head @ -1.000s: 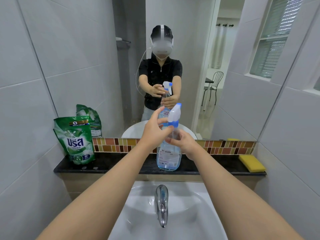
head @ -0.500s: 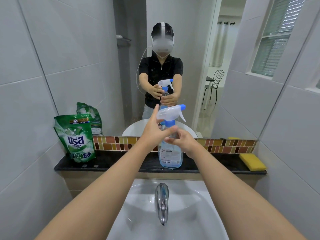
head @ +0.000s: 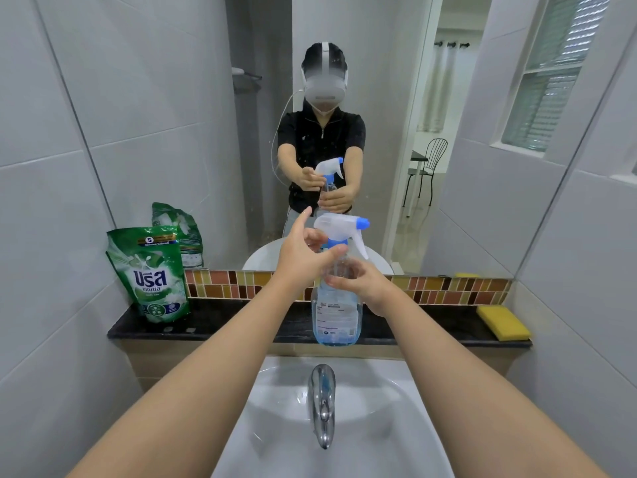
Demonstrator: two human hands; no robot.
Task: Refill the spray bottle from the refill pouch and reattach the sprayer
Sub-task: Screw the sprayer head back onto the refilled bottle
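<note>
L hand (head: 300,253) pinches sprayer (head: 339,226) collar; R hand (head: 362,282) grips spray bottle (head: 336,315) neck.

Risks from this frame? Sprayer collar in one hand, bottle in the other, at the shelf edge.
1. The clear spray bottle with blue liquid stands at the front edge of the dark stone shelf; twisting may tip it into the white sink.
2. The left hand pinches only the blue collar of the white sprayer head; it could slip.
3. The right hand grips high on the neck, which may give weak bracing.
</note>
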